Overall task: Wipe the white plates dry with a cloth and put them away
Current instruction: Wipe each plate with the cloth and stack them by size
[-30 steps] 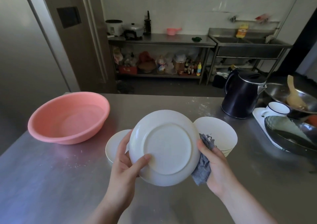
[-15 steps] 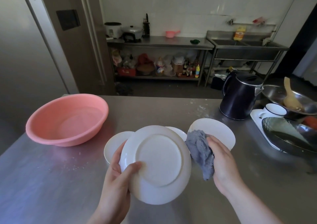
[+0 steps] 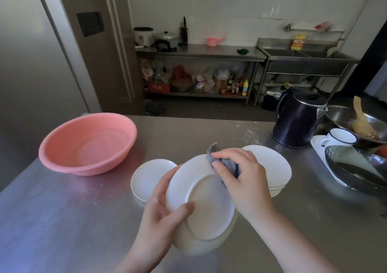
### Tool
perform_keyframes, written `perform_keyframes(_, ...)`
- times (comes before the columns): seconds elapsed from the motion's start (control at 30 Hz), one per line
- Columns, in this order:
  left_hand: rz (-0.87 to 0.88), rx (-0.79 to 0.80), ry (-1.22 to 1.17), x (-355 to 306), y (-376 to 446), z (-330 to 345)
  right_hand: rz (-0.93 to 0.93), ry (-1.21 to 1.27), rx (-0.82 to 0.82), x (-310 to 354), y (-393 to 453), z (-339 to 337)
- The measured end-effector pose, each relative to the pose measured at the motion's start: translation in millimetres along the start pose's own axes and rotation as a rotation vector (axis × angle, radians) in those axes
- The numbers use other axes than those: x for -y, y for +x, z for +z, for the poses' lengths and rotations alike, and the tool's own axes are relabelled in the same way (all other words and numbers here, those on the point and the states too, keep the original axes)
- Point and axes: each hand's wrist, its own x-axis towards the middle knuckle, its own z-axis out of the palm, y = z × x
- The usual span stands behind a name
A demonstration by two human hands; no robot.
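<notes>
My left hand (image 3: 161, 216) grips a white plate (image 3: 203, 207) by its left rim, underside toward me and tilted, above the steel table. My right hand (image 3: 240, 178) holds a bunched grey cloth (image 3: 228, 165) and presses it on the plate's upper right part. Behind on the table sits a small white plate (image 3: 146, 178) to the left and a stack of white plates (image 3: 274, 168) to the right, partly hidden by my right hand.
A pink basin (image 3: 88, 143) stands at the left of the steel table (image 3: 62, 220). A dark kettle (image 3: 297, 117), a white mug (image 3: 341, 137), a dark pan (image 3: 360, 168) and a metal bowl with a wooden spoon (image 3: 362, 124) crowd the right side.
My right hand has moved from beside the plate onto its underside with the cloth. The plate has dropped lower and closer to me.
</notes>
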Motion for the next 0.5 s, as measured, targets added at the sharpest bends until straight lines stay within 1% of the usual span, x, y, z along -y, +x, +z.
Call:
perform_keyframes(0.13,0.030,-0.008,0.099,-1.8,1.7,6.1,-0.229,-0.048,0.095,15.8,-4.9,11.9)
perform_keyframes(0.2,0.039,-0.014,0.129,-4.3,2.5,8.1,-0.300,-0.060,0.146,19.4,-7.7,14.7)
perform_keyframes(0.33,0.024,-0.010,0.132,-8.5,2.3,8.9,-0.315,-0.048,0.202,16.8,-2.2,10.9)
perform_keyframes(0.43,0.013,-0.022,0.115,-13.1,4.8,8.9,-0.314,-0.045,0.204,15.2,4.8,6.8)
perform_keyframes(0.5,0.020,-0.029,0.114,-17.8,5.8,9.0,-0.278,-0.027,0.195,13.3,9.9,4.2)
